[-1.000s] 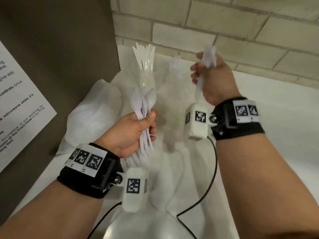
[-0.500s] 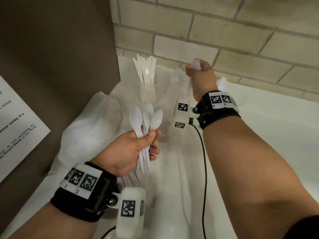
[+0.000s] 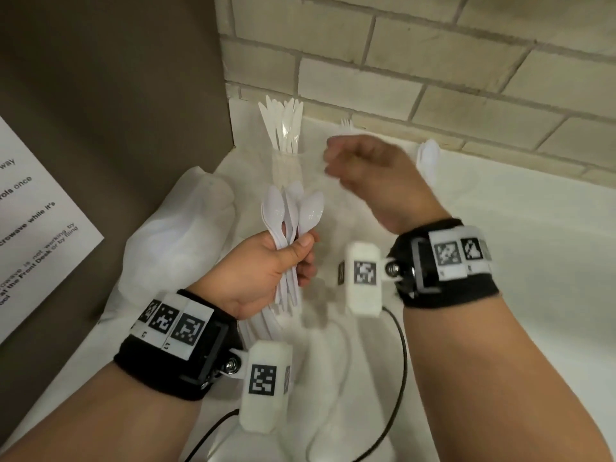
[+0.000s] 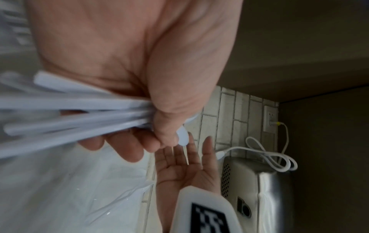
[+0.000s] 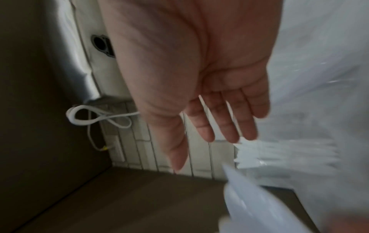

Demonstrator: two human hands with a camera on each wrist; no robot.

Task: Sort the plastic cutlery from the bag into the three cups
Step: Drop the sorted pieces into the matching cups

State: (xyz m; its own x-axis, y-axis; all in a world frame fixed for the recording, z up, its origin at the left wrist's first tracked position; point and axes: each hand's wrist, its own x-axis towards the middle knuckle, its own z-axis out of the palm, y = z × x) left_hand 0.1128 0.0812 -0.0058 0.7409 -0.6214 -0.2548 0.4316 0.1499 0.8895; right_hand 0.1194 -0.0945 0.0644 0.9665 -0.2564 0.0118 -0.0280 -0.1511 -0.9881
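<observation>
My left hand point(image 3: 283, 261) grips a bundle of white plastic spoons point(image 3: 293, 211), bowls up; in the left wrist view their handles point(image 4: 69, 113) fan out past my curled fingers. My right hand point(image 3: 363, 168) hovers empty just right of the bundle, fingers straight and relaxed in the right wrist view point(image 5: 223, 119). A clear cup of knives point(image 3: 283, 128) stands at the back left. Fork tines point(image 3: 346, 123) show behind my right hand, their cup hidden. Spoons point(image 3: 428, 155) stand in a cup to the right, mostly hidden.
A crumpled clear plastic bag point(image 3: 186, 235) lies on the white counter point(image 3: 516, 261) left of my hands. A brown panel with a printed notice point(image 3: 33, 228) closes the left side and a brick wall point(image 3: 433, 78) the back. Black cables point(image 3: 403, 361) trail below my wrists.
My right hand has let go of the spoon it carried at the right-hand cup and drawn back toward the bundle, now empty. The left hand keeps its grip.
</observation>
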